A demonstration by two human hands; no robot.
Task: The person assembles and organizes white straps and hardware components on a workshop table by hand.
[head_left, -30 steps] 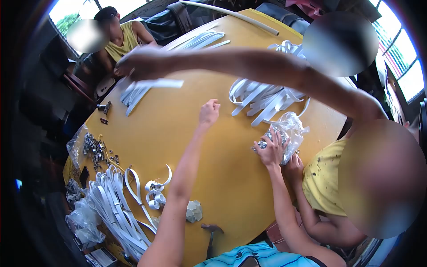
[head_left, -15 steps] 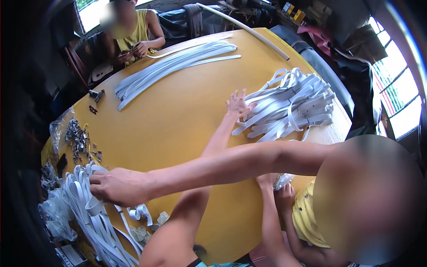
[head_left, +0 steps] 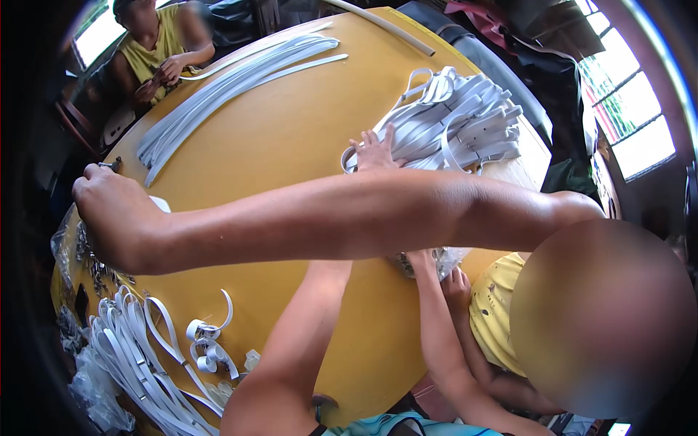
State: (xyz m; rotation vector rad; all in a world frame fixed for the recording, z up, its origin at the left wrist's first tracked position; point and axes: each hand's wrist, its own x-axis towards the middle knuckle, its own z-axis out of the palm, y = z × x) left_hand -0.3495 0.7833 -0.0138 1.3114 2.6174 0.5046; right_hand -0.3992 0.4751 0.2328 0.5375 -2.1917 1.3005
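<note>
My left hand (head_left: 376, 154) lies with fingers spread on the near left edge of a large pile of white straps (head_left: 465, 123). My right hand (head_left: 420, 260) is at a clear plastic bag (head_left: 449, 260) with small metal pieces in it; its fingers are hidden behind a co-worker's outstretched forearm (head_left: 349, 218). Beside the bag rests that co-worker's other hand (head_left: 456, 285). The co-worker's far hand (head_left: 120, 218) is a closed fist over the table's left side, a bit of white showing behind the wrist.
Looped white straps (head_left: 134, 356) and curled strap pieces (head_left: 211, 345) occupy the near left. Small metal parts (head_left: 102, 276) lie behind them. Long flat straps (head_left: 233, 91) stretch across the far side of the yellow table (head_left: 291, 138), where another person (head_left: 163, 54) sits. A pole (head_left: 385, 27) lies at the back.
The co-worker's far hand has left the looped straps and swung up and away over the left side. My view has shifted; my left hand stays on the strap pile.
</note>
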